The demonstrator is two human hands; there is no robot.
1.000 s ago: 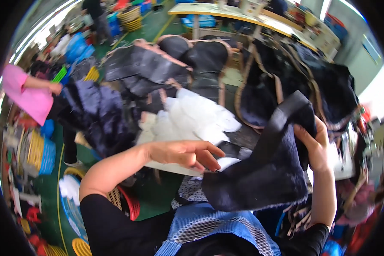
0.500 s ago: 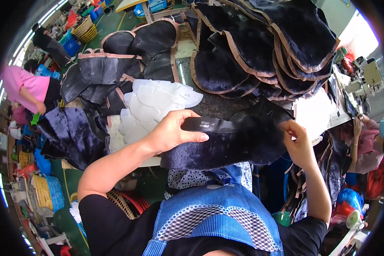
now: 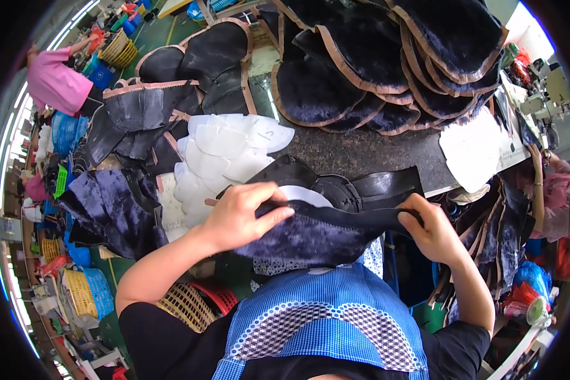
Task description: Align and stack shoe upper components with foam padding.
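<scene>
Stretched between my two hands is a fur-lined black piece (image 3: 326,234), with dark bluish plush facing me and a smooth black band along its top. My left hand (image 3: 244,215) is closed on its left end, thumb lying over the band. At the right end, my right hand (image 3: 432,228) pinches the edge between thumb and fingers. Behind the band, smooth black panels (image 3: 386,188) of the piece stand up toward the table. A pale curved insert (image 3: 304,195) shows between the band and these panels. Beyond my left hand lies a spread pile of white rounded pieces (image 3: 225,149).
Plush pieces with tan edging (image 3: 342,60) are stacked at the far right of the dark worktable (image 3: 361,149). Black edged pieces (image 3: 149,104) lie far left, folded plush (image 3: 117,202) nearer. A person in pink (image 3: 60,82) is at left; another person's arm (image 3: 538,190) shows at right.
The piece has been turned and pulled taut, so its smooth back panels and the pale insert show. My right hand has lowered slightly. The person in pink has shifted and stretched out an arm.
</scene>
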